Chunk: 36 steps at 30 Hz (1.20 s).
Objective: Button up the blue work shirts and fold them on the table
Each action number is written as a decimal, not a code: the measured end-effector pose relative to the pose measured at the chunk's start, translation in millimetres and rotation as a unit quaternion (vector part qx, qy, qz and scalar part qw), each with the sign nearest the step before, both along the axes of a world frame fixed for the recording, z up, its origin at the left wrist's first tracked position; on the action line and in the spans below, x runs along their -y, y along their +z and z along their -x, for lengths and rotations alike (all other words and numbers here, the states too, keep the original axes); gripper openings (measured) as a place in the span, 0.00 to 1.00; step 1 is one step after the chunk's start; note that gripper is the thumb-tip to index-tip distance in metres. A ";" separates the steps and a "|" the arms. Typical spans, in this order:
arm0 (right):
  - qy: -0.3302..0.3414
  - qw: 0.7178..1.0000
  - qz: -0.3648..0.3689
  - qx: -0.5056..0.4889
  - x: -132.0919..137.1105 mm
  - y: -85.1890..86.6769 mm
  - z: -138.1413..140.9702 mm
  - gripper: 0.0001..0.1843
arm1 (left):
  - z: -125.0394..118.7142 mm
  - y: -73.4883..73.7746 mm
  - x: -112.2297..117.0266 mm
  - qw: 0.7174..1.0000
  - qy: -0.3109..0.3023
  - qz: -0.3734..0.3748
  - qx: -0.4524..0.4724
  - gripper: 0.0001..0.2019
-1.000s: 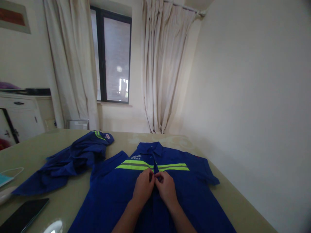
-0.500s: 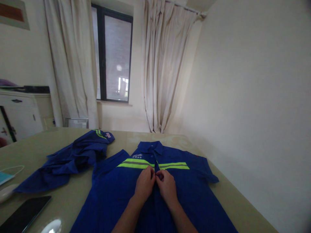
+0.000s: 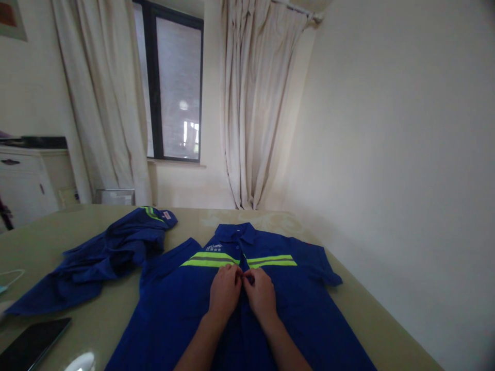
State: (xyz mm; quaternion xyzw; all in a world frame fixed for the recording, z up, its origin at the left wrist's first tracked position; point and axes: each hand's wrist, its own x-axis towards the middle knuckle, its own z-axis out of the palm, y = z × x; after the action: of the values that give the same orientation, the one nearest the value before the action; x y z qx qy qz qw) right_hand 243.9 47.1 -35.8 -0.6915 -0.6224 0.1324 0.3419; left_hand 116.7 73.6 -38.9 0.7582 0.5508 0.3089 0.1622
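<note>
My left hand and my right hand meet thumb to thumb on the chest of the blue short-sleeved work shirt with a yellow-green reflective band, which lies flat and face up straight in front of me; each hand is closed in a pinch on one edge of the front opening, left on the left edge, right on the right, and whether a button sits between my fingertips is too small to tell; the opening runs directly away from me, from my wrists up to the collar, so the shirt's long axis lies along my line of sight and the pinch sits just below the reflective band; neither hand is nearer than the other, both are on the midline; the shirt rests on a smooth, pale greenish table; to my left, apart from it, lies a second blue shirt, crumpled, and nearer me a dark flat phone; beyond the table hang cream curtains on both sides of a dark-framed window, a plain pale wall is close on the right, and a white cabinet stands at the far left.
</note>
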 end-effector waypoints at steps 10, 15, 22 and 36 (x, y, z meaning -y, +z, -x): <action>0.025 0.994 -0.073 -0.082 -4.3 -3.2 -1.7 0.09 | 1.1 3.1 5.0 0.999 -0.010 -0.001 0.037 0.08; 0.045 0.980 -0.107 -0.163 -10.7 -10.0 -5.0 0.08 | 4.2 1.5 5.4 0.998 -0.021 -0.018 0.062 0.10; 0.054 0.969 -0.112 -0.212 -13.0 -10.7 -6.3 0.06 | 3.0 6.6 5.3 0.997 -0.011 0.016 0.076 0.08; 0.020 0.968 -0.024 -0.247 -20.8 -15.1 -10.8 0.07 | 1.0 1.4 6.5 0.999 -0.019 -0.005 0.041 0.05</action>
State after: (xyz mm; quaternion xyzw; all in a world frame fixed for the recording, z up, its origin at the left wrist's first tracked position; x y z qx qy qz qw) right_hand 254.7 67.9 -50.9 -0.6166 -0.5349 0.2913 0.4988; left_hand 115.7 67.0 -37.5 0.7563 0.5273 0.3392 0.1867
